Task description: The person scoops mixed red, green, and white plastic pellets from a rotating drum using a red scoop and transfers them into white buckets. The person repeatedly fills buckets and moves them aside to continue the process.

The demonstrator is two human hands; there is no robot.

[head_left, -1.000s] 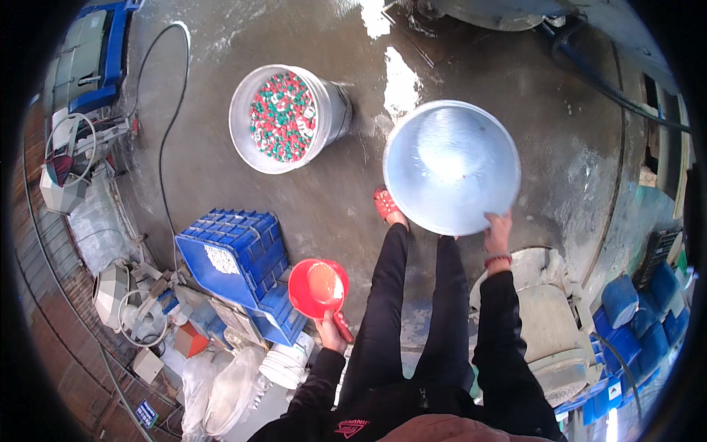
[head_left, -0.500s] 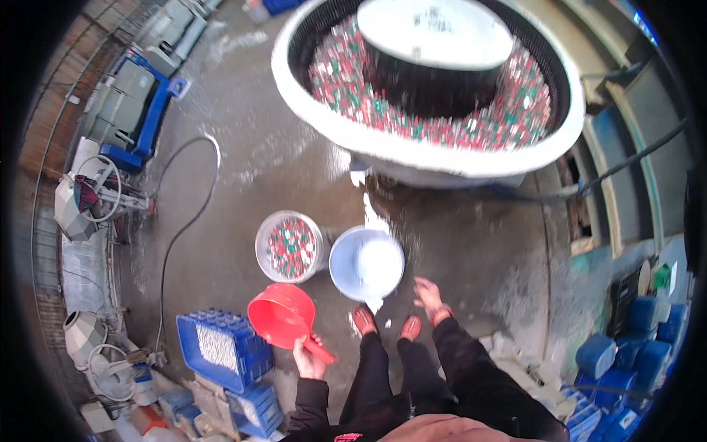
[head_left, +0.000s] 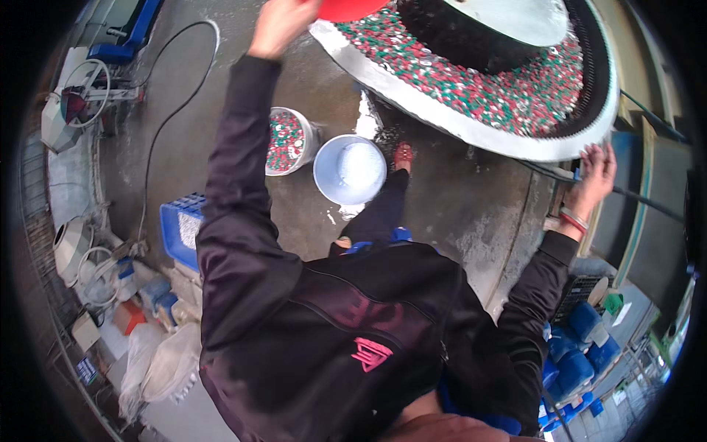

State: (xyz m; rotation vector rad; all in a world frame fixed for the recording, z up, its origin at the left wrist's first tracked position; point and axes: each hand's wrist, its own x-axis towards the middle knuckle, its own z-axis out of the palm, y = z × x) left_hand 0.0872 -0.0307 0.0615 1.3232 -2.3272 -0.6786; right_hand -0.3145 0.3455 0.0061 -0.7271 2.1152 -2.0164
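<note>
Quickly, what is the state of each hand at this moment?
Left hand: closed, holding the red scoop over the large tub of bottle caps.
Right hand: open, fingers spread against the tub's grey rim.

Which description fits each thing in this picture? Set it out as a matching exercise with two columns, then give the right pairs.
Things
1. left hand
2. right hand
3. pale basin
4. white bucket

Descriptions
a. stands empty on the wet floor
b. rests on the rim of the big round tub
c. raised, holding a red scoop
d. filled with red, green and white pieces

Pairs: 1-c, 2-b, 3-a, 4-d
</note>
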